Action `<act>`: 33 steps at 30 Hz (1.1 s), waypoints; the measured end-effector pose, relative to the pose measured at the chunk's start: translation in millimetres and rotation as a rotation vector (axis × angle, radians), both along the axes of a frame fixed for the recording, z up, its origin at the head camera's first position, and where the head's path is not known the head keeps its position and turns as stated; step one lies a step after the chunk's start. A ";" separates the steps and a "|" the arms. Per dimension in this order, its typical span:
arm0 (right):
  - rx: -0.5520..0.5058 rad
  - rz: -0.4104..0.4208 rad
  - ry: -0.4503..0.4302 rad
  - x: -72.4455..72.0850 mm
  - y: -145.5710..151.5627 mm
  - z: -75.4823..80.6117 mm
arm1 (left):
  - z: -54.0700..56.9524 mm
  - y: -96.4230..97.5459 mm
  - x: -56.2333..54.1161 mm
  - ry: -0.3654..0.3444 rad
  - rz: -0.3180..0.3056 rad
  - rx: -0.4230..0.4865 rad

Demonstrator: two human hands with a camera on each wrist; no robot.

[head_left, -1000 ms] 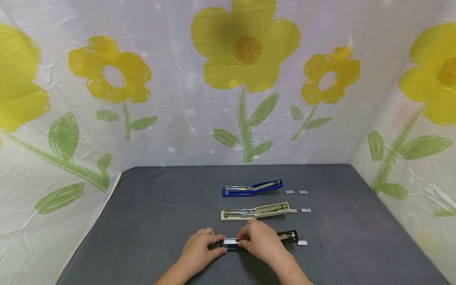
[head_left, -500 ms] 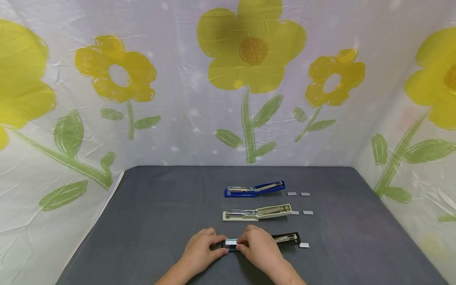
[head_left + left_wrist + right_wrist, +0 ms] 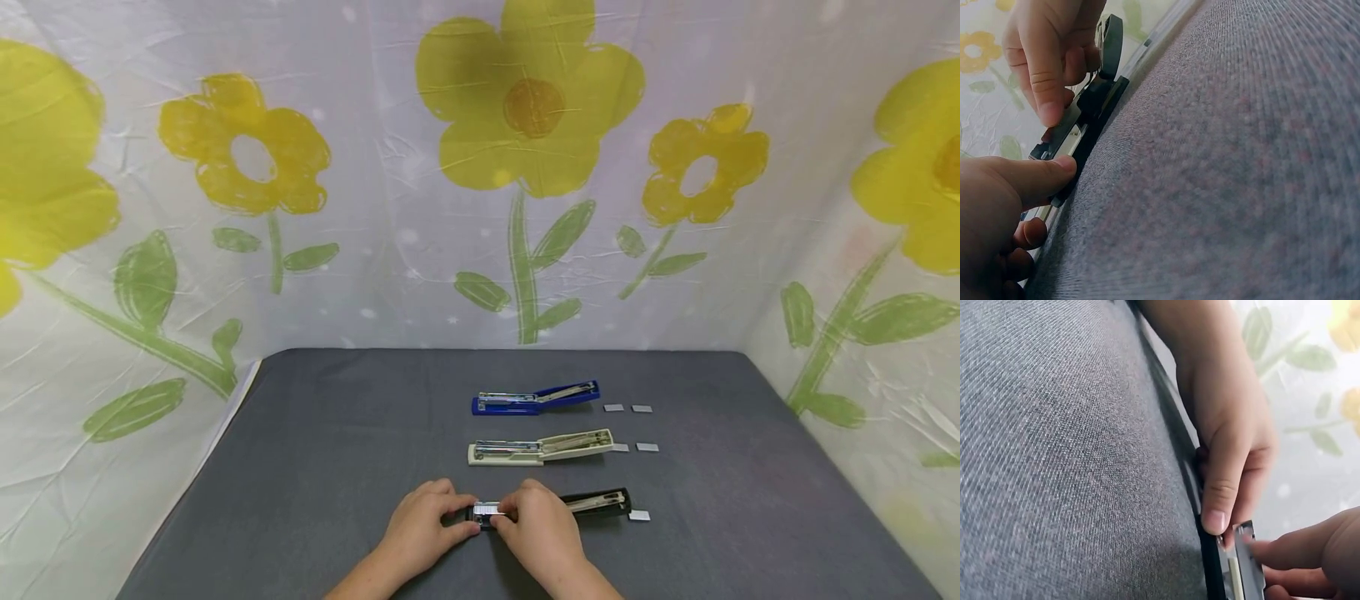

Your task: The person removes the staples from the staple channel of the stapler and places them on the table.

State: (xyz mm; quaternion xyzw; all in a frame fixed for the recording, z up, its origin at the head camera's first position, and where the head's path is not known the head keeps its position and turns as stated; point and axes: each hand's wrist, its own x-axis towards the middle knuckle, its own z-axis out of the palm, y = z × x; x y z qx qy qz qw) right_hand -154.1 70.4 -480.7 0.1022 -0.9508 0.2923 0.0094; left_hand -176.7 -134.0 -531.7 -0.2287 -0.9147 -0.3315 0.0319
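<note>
A black stapler [image 3: 597, 502] lies on the table with its top arm swung up to the right and its magazine exposed. My left hand [image 3: 427, 523] grips its front end, thumb [image 3: 1054, 175] on the near side and fingers on the far side. A short silver strip of staples [image 3: 486, 508] shows along the magazine between my hands. My right hand [image 3: 538, 529] pinches at the strip's right end with thumb and forefinger, right at the magazine; its other fingers are curled and hide the stapler's middle.
Behind lie an opened cream stapler [image 3: 506, 455] and an opened blue stapler [image 3: 508, 407]. Small pale staple strips [image 3: 641, 409] lie right of these two, and a single pale strip [image 3: 639, 516] lies beside the black one. A flower-print cloth [image 3: 375, 250] hangs around the grey table [image 3: 337, 433].
My right hand has shifted slightly left along the magazine, showing more of the raised arm. My left hand keeps its grip. The head view has shifted slightly.
</note>
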 end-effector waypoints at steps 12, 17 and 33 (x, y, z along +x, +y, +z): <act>-0.292 0.036 -0.044 -7.0 -1.8 -4.7 | 0.2 -2.3 -1.1 0.001 -0.001 -0.006; -0.385 0.045 -0.103 -11.1 -3.9 -5.6 | -0.3 -1.2 -0.7 0.005 -0.004 0.000; -0.174 0.210 -0.031 -20.1 8.3 10.3 | 0.7 -0.1 -1.0 -0.005 -0.006 -0.010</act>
